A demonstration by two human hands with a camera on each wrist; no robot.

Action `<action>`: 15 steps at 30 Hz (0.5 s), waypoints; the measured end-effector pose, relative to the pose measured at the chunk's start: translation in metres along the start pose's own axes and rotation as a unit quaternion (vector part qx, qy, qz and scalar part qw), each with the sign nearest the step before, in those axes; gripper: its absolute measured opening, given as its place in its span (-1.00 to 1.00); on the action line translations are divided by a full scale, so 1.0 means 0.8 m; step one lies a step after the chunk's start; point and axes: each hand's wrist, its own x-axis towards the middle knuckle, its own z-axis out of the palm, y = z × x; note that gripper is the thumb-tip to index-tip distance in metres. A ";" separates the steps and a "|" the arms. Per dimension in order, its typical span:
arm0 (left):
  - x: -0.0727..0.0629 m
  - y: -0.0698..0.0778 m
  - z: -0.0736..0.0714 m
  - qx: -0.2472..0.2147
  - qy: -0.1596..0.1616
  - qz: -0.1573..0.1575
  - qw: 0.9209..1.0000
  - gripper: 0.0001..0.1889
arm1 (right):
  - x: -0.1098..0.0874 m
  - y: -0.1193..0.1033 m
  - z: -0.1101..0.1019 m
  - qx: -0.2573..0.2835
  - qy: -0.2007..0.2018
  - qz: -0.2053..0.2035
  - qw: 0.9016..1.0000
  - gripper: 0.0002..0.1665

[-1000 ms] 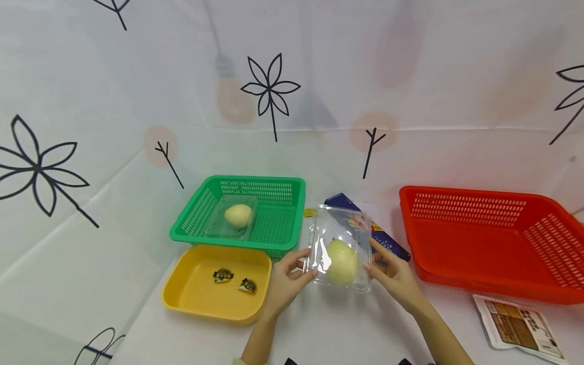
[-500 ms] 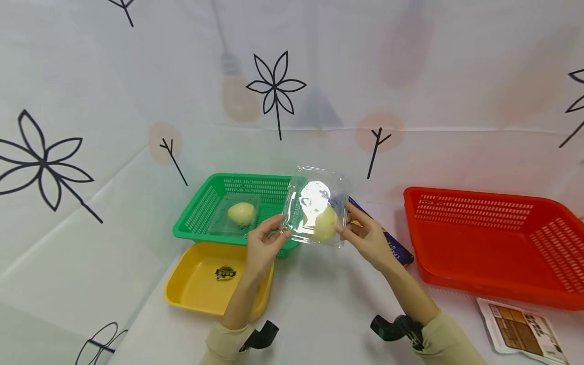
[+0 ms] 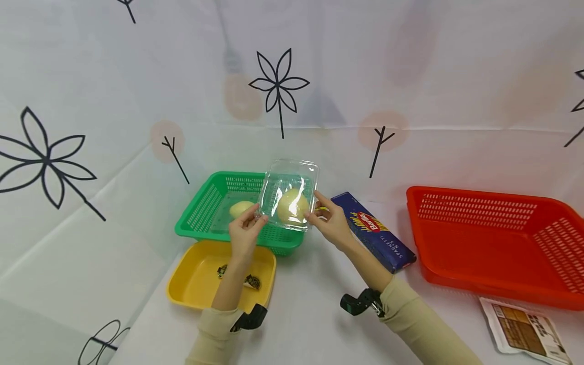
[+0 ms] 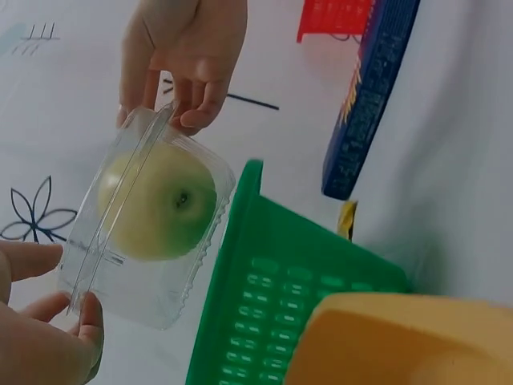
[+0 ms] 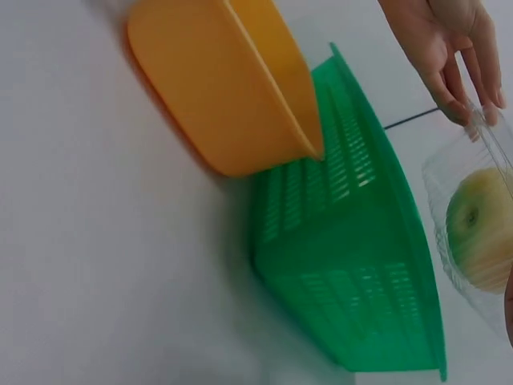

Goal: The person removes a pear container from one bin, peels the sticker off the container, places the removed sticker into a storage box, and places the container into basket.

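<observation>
My left hand (image 3: 245, 233) and right hand (image 3: 330, 220) pinch opposite sides of a clear plastic clamshell box (image 3: 292, 170). One pale yellow-green, pear-like fruit (image 3: 292, 205) lies inside; its stem end shows in the left wrist view (image 4: 183, 199). The box hangs in the air, tilted, over the right part of the green basket (image 3: 193, 234). In that basket sits a similar fruit (image 3: 240, 209) in another clear box, partly hidden by my left hand and the held box. The right wrist view shows the left fingers (image 5: 457, 108) at the box's edge.
A yellow tub (image 3: 191, 279) with small dark-labelled items stands before the green basket, below my left forearm. Right of my right hand lies a blue spaghetti box (image 3: 374, 233). Farther right are a red basket (image 3: 479, 284) and a brown-and-white pouch (image 3: 524, 327).
Both hands have carried the clamshell box with its fruit up, away and to the left, from above the table to over the green basket. The spaghetti box is now mostly uncovered.
</observation>
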 end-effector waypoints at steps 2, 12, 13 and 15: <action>0.005 -0.003 -0.004 0.003 0.024 -0.013 1.000 -0.62 | 0.008 0.005 0.007 -0.016 -0.004 0.009 1.000 -0.24; 0.020 -0.025 -0.019 0.073 0.061 -0.064 0.993 -0.60 | 0.026 0.018 0.027 -0.054 -0.044 0.049 0.996 -0.24; 0.021 -0.026 -0.020 0.082 0.059 -0.069 0.992 -0.59 | 0.027 0.020 0.029 -0.061 -0.044 0.058 0.995 -0.24; 0.024 -0.029 -0.024 0.101 0.048 -0.079 0.991 -0.58 | 0.029 0.022 0.031 -0.077 -0.048 0.077 0.993 -0.24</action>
